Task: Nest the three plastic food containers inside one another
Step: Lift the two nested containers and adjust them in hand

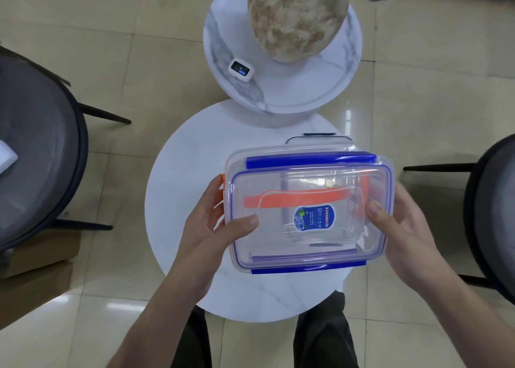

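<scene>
Both hands hold a large clear rectangular container [306, 172] with blue latches and a blue seal, top side towards me, above the round white table [189, 172]. My left hand [211, 222] grips its left short side, thumb on top. My right hand [398, 222] grips the right short side the same way. Through the clear plastic I see a smaller container with orange latches [292, 197]; an orange tab pokes out by my left fingers. I cannot tell whether it is inside or beneath. A dark-latched clear container [317, 137] peeks out behind the far edge, mostly hidden.
A second, higher round marble table [306, 88] stands behind with a large stone plant pot [295, 19] and a small white device [241, 70]. Dark round chairs flank me at left [41, 150] and right [496, 214]. A cardboard box [41, 253] lies on the tiled floor at left.
</scene>
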